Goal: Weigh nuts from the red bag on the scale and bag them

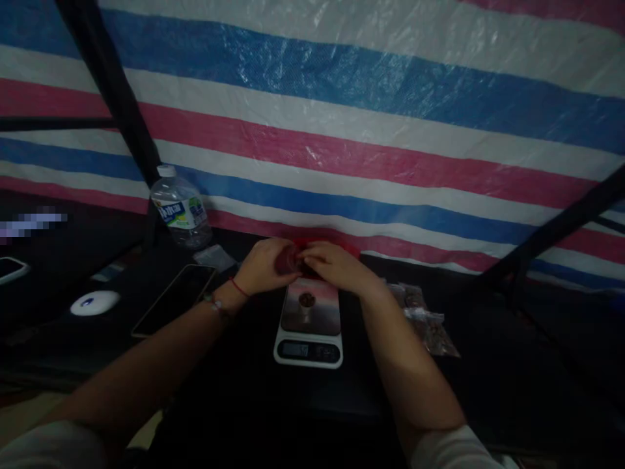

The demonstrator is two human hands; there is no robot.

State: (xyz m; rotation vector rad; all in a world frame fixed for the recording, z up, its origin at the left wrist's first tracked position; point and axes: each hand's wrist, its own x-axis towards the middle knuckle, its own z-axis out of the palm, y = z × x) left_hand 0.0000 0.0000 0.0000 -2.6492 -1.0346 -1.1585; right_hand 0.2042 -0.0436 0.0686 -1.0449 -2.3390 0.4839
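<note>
Sheeting (342,117) is backing the table (517,371); on the scale (319,322) a cup (306,309) is holding brown bits (307,299); beyond, the left hand (267,266) is gripping a red thing (287,260), the right hand (336,266) curling, hold unclear

The left hand (266,266) partly hides a dark red item (287,261); the scale display (308,351) is blurred.

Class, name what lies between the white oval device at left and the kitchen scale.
In the head view, a dark phone lies between the white oval device and the kitchen scale; the left forearm also crosses there.
</note>
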